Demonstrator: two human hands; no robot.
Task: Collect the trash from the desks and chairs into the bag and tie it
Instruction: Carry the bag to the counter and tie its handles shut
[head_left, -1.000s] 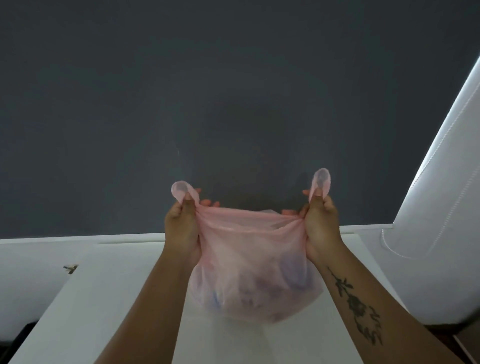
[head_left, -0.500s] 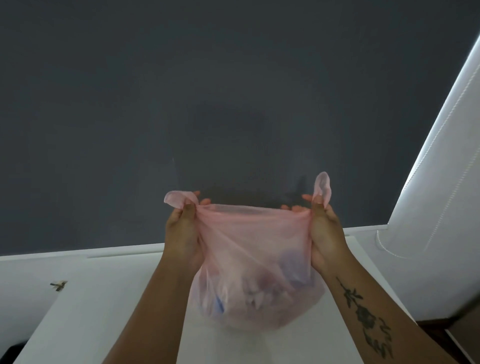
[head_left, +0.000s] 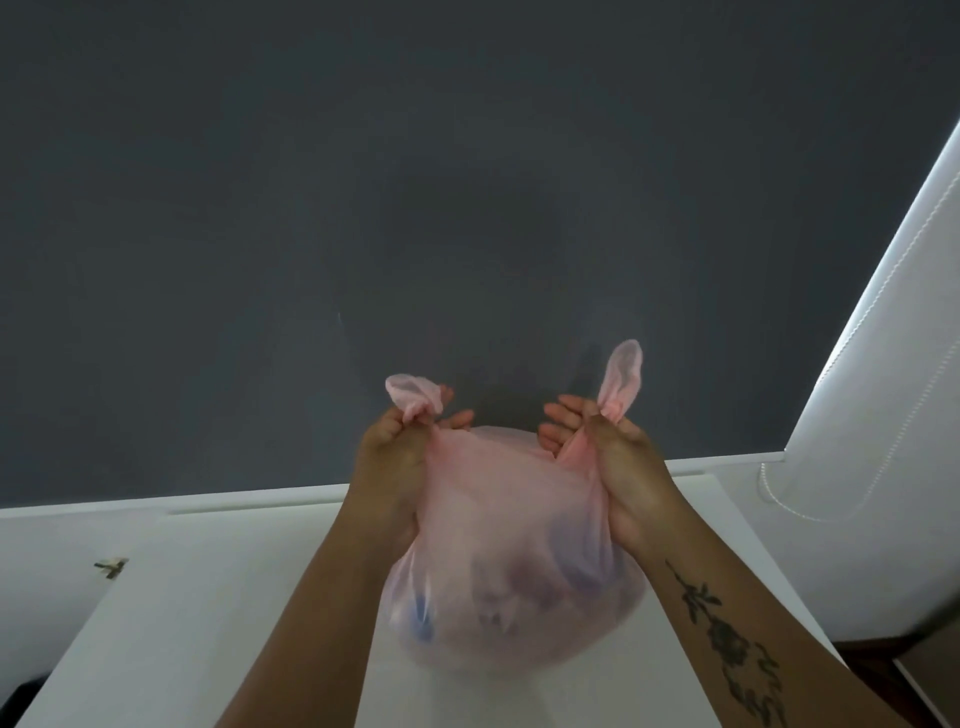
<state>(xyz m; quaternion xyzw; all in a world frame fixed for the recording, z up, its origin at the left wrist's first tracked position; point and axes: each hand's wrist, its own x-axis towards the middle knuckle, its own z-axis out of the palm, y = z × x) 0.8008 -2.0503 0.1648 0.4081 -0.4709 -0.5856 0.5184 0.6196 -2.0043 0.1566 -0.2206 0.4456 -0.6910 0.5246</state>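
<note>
left hand (head_left: 395, 457): fist closed on a bag handle, thumb side up, forearm reaching forward | right hand (head_left: 623, 467): clenched on the other handle, fingers (head_left: 561, 415) partly extended toward the left hand, forearm tattooed | hands level, set apart, both raised

The left hand (head_left: 395, 457) and right hand (head_left: 623, 467) have drawn closer together, bunching the bag (head_left: 509, 561) mouth narrower
</note>
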